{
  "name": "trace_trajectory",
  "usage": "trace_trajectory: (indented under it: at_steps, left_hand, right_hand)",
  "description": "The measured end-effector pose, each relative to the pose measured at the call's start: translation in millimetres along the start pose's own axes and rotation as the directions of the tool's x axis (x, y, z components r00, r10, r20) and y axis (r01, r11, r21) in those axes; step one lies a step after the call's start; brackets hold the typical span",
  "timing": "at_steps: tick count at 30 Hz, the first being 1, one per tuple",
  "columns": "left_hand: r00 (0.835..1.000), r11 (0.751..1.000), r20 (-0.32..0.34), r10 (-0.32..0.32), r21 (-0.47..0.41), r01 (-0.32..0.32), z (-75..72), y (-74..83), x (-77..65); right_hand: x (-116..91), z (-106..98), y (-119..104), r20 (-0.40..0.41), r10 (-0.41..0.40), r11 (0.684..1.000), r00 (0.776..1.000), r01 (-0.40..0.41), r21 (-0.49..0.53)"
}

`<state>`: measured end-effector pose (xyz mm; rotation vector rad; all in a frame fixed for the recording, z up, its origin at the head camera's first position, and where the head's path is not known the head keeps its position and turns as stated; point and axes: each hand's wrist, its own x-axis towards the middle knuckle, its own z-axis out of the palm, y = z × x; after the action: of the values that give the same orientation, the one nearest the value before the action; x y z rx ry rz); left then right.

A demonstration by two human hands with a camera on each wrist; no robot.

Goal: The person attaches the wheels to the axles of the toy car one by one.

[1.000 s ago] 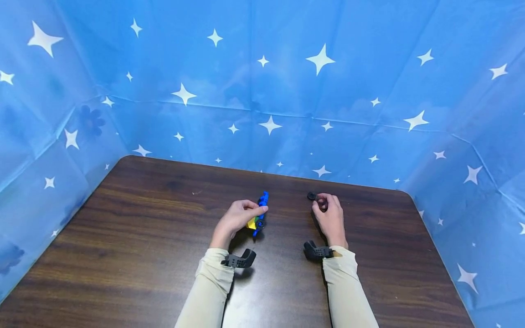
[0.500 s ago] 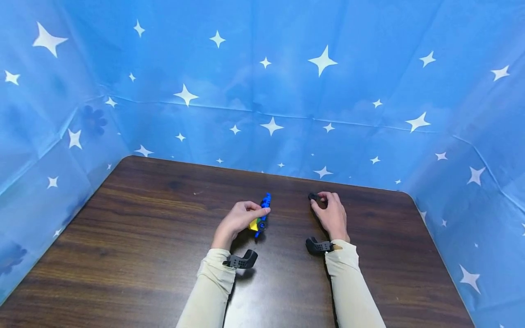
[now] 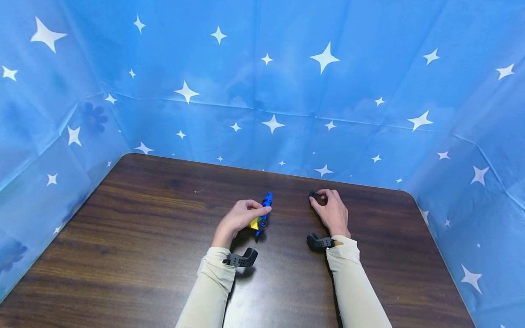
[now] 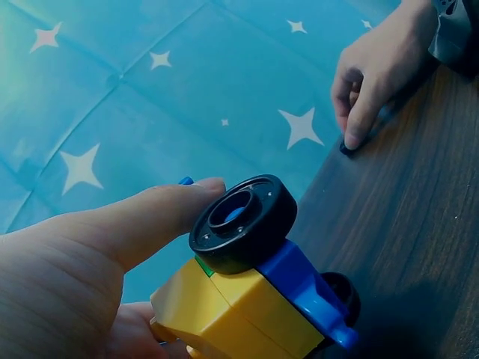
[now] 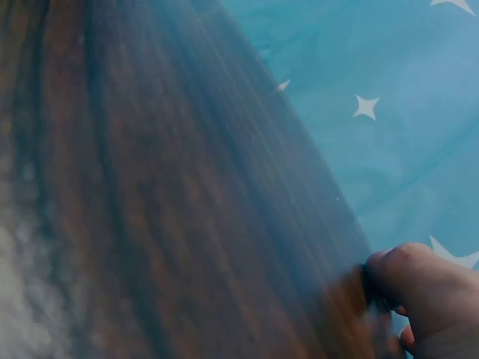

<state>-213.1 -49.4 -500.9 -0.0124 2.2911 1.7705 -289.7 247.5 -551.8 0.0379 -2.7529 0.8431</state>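
My left hand (image 3: 239, 219) grips a small toy vehicle (image 3: 267, 200) between thumb and fingers, low over the table. Up close in the left wrist view, its body (image 4: 243, 310) is yellow, blue and a little green. A black wheel (image 4: 247, 228) sits on the side facing that camera, and a second one (image 4: 343, 298) shows partly behind the blue part. Near the table's far edge, my right hand (image 3: 333, 214) pinches a loose black wheel (image 3: 313, 195) between thumb and fingers. In the right wrist view, the thumb (image 5: 423, 280) covers most of this wheel.
Under both hands lies a dark wood-grain table (image 3: 143, 237) with rounded far corners. A blue curtain (image 3: 229, 59) with white stars encloses its back and sides. Black wrist mounts (image 3: 242, 258) jut inward from the wrists.
My right fingers have closed on the loose wheel, which lay flat at their tips a second ago. The left hand and toy vehicle stay nearly in place; the head view shifts slightly.
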Motion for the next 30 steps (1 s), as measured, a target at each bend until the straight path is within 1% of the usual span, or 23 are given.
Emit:
trace_trajectory:
  at_steps: [4, 7, 21, 30]
  left_hand:
    - [1.000, 1.000, 0.012, 0.009, -0.002, -0.009, -0.1, -0.3, -0.1]
    - [1.000, 1.000, 0.018, 0.013, -0.001, -0.013, 0.1, -0.7, -0.2]
    - [1.000, 1.000, 0.019, 0.014, -0.003, -0.014, -1.8, -1.2, 0.8]
    - [1.000, 1.000, 0.018, 0.013, -0.016, -0.013, -2.9, -1.8, -0.7]
  right_hand:
    - [1.2, -0.2, -1.1, -0.003, -0.018, 1.000, 1.000, 0.018, -0.009]
    - [0.7, -1.2, -1.2, -0.003, -0.013, 1.000, 1.000, 0.013, -0.007]
    - [-0.4, 0.0, 1.1, -0.026, -0.028, 1.000, 0.999, 0.028, 0.009]
    - [-2.2, -0.6, 0.6, -0.021, -0.036, 0.999, 0.999, 0.036, 0.014]
